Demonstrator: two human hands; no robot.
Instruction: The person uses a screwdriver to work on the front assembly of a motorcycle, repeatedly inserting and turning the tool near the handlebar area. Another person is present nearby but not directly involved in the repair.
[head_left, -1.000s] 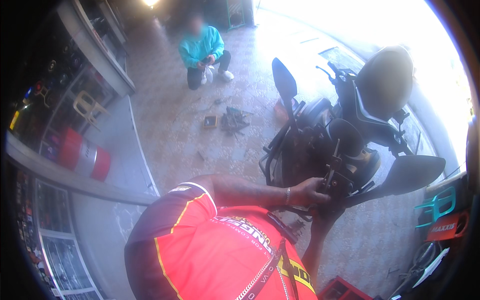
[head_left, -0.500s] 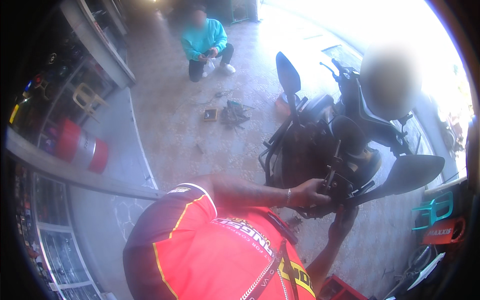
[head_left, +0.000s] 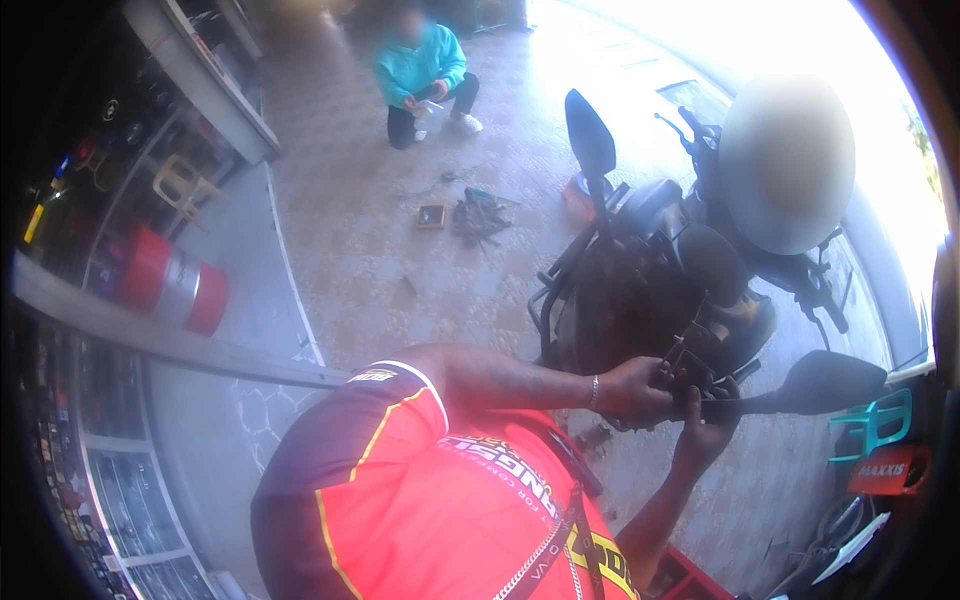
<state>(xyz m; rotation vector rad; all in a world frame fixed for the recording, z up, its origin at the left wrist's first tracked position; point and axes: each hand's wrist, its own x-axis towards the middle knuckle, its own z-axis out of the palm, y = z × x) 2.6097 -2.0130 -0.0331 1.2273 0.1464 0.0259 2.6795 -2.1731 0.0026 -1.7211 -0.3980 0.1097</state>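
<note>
A patterned beige-and-brown tiled floor [head_left: 350, 250] spreads out in hazy daylight. On it, at right of centre, stands a black motorcycle [head_left: 620, 300], its near end at the person's hands. The left hand [head_left: 640, 388] curls its fingers at small dark parts there; shadow hides whether they close on anything. The right hand [head_left: 708, 425] is just beside it, fingers raised at the inner end of the stem of a black leaf-shaped mirror [head_left: 830, 380]; I cannot tell how firmly it grips. Farther off lie a heap of dark parts [head_left: 482, 215] and a small yellow-edged square box [head_left: 431, 217]. Beyond them crouches a person in a turquoise top [head_left: 425, 65]. A red-and-white drum [head_left: 178, 282] is at left, a green plastic chair [head_left: 880, 425] at right.
</note>
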